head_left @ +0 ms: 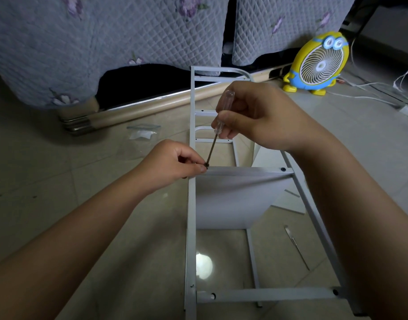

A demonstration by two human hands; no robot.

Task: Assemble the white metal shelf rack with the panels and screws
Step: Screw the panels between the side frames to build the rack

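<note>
Grips the screwdriver [218,125] in the right hand [256,114], fingers curled round its clear handle, shaft slanting down and left. Pinches a dark screw [207,165] with the left hand [175,165], thumb and forefinger closed on it at the left rail of the rack [191,204], just where the top edge of the panel [233,197] meets it. Sets the tip at the screw head, probably seated, though too small to tell. Keeps the rack lying on the floor [59,181], panel between its rails. Leaves fan [318,63] and bag [144,131] well apart behind.
</note>
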